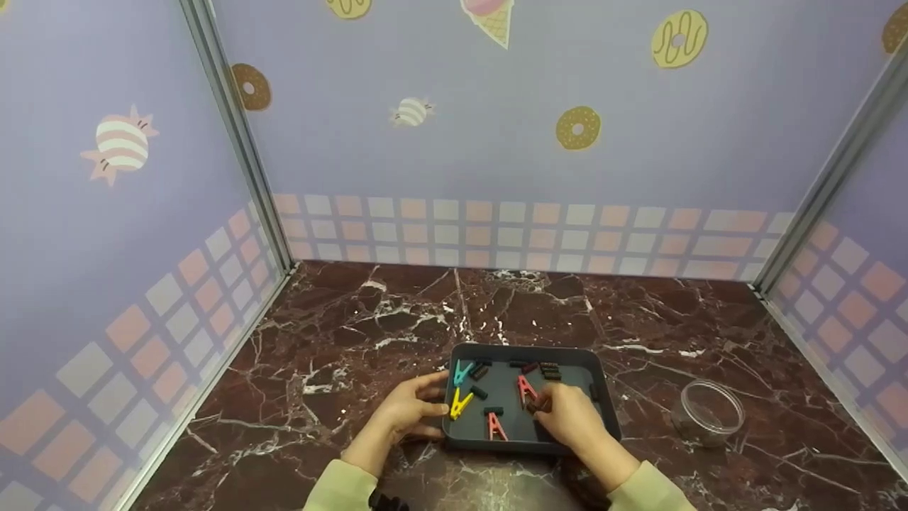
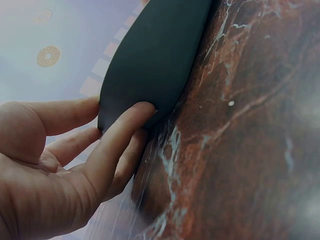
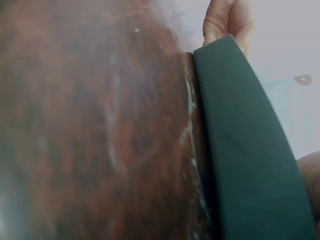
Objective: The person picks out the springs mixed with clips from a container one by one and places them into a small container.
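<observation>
A shallow dark grey tray (image 1: 512, 445) stands on the marbled tabletop. In it lie a teal clothespin (image 1: 462, 372), a yellow clothespin (image 1: 460, 404), two red clothespins (image 1: 495, 426) and several small dark oblong pieces (image 1: 550, 370). My left hand (image 1: 406, 408) rests against the tray's left side. In the left wrist view, its fingertips touch the tray's outer wall (image 2: 155, 55). My right hand (image 1: 569, 414) reaches inside, fingers curled, and pinches a small dark oblong piece (image 1: 533, 409) beside the upper red clothespin. The right wrist view shows only the tray's outer wall (image 3: 245, 140), not the fingertips.
A round clear plastic tub (image 1: 708, 413) stands right of the tray, its contents hard to make out. Patterned lilac panels (image 1: 454, 156) with metal corner posts enclose the table at the back and both sides.
</observation>
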The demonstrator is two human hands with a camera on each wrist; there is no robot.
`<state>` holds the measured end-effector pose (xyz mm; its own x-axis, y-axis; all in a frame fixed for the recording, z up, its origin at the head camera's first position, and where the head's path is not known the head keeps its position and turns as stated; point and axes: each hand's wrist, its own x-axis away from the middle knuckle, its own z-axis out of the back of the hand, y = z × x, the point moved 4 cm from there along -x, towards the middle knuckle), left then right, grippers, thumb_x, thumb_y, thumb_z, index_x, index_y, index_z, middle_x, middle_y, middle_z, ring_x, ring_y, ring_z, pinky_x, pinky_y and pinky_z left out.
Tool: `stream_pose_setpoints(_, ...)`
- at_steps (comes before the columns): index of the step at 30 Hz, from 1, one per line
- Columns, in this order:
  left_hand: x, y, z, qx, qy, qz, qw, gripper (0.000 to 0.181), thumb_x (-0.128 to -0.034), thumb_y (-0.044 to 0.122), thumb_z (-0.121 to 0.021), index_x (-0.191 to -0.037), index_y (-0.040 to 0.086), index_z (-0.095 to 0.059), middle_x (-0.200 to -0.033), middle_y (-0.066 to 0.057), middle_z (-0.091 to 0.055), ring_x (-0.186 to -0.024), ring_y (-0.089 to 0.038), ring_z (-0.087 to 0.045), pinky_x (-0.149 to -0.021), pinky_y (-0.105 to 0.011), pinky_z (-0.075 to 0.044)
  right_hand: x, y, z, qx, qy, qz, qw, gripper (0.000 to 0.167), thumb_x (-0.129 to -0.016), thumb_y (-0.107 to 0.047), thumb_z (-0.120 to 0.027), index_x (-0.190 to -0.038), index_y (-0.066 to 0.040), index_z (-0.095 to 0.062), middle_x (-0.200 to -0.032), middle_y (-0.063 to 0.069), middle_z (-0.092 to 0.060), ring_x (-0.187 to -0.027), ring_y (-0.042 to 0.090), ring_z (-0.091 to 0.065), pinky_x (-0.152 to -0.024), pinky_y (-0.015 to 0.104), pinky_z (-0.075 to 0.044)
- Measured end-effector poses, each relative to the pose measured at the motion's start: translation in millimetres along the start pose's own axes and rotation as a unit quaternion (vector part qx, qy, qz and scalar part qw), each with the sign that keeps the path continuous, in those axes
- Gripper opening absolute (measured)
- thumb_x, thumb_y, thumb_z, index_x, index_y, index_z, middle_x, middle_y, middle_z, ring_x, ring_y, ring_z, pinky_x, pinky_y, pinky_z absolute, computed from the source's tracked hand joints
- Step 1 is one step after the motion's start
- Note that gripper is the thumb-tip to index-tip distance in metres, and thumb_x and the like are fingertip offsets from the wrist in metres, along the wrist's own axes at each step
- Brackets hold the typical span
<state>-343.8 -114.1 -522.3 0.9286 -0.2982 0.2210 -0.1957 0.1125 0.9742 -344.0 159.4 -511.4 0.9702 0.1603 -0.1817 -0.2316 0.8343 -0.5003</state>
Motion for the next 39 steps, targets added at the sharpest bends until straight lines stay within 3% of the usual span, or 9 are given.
stream_pose_setpoints(7, -1.5, 0.4, 1.4, -0.001, 0.001, -0.001, 1.0000, 0.069, -0.0949, -0.004, -0.067, -0.158, 0.004, -0.040, -0.145, -0.030, -0.054, -0.109, -0.031, -0.070, -0.072, -0.048, -0.065, -2.3, 6.9, 0.7, -0.036, -0.061, 0.029, 0.9970, 0.011, -0.080, -0.003, -0.083, -0.083, -0.012, -0.078, -0.079, 0.000, -0.075, -0.071, 0.012, -0.066, -0.065, 0.033, -0.057)
stream_pose_setpoints(13, -1.4, 0.2, 1.4, -0.003, 0.002, 0.001, 1.0000, 0.069, -0.0948, -0.003, -0.067, -0.158, 0.005, -0.040, -0.146, -0.030, -0.053, -0.110, -0.032, -0.070, -0.072, -0.048, -0.065, -5.2, 10.3, -2.5, -0.079, -0.087, 0.048, 0.9919, 0.014, -0.078, -0.008, -0.087, -0.090, -0.011, -0.080, -0.084, 0.000, -0.076, -0.074, 0.011, -0.067, -0.065, 0.027, -0.056)
stream_pose_setpoints(23, -1.1, 0.1, 1.1, 0.001, 0.000, 0.001, 1.0000, 0.069, -0.0946, -0.005, -0.067, -0.157, 0.005, -0.041, -0.147, -0.031, -0.052, -0.109, -0.031, -0.070, -0.073, -0.049, -0.065, -8.2, 11.3, -6.6, -0.092, -0.105, 0.087, 0.9863, 0.012, -0.080, -0.006, -0.084, -0.090, -0.011, -0.082, -0.084, 0.001, -0.077, -0.074, 0.011, -0.067, -0.065, 0.024, -0.054)
stream_pose_setpoints(30, -0.7, 0.0, 0.7, 0.000, 0.001, 0.005, 1.0000, 0.068, -0.0944, -0.005, -0.067, -0.157, 0.005, -0.041, -0.147, -0.030, -0.052, -0.109, -0.030, -0.070, -0.075, -0.051, -0.065, -9.3, 14.5, -5.1, -0.124, -0.084, 0.109, 0.9827, 0.012, -0.081, -0.005, -0.083, -0.091, -0.011, -0.081, -0.088, 0.001, -0.074, -0.075, 0.005, -0.065, -0.066, 0.020, -0.053)
stream_pose_setpoints(39, -1.3, -1.2, 1.2, 0.001, -0.001, 0.006, 1.0000, 0.069, -0.0942, -0.005, -0.067, -0.157, 0.006, -0.042, -0.148, -0.030, -0.051, -0.109, -0.030, -0.070, -0.076, -0.051, -0.064, -8.8, 15.3, 0.2, -0.173, -0.085, 0.154, 0.9692, 0.011, -0.087, -0.010, -0.081, -0.098, -0.013, -0.080, -0.095, 0.003, -0.074, -0.084, 0.010, -0.068, -0.076, 0.029, -0.060)
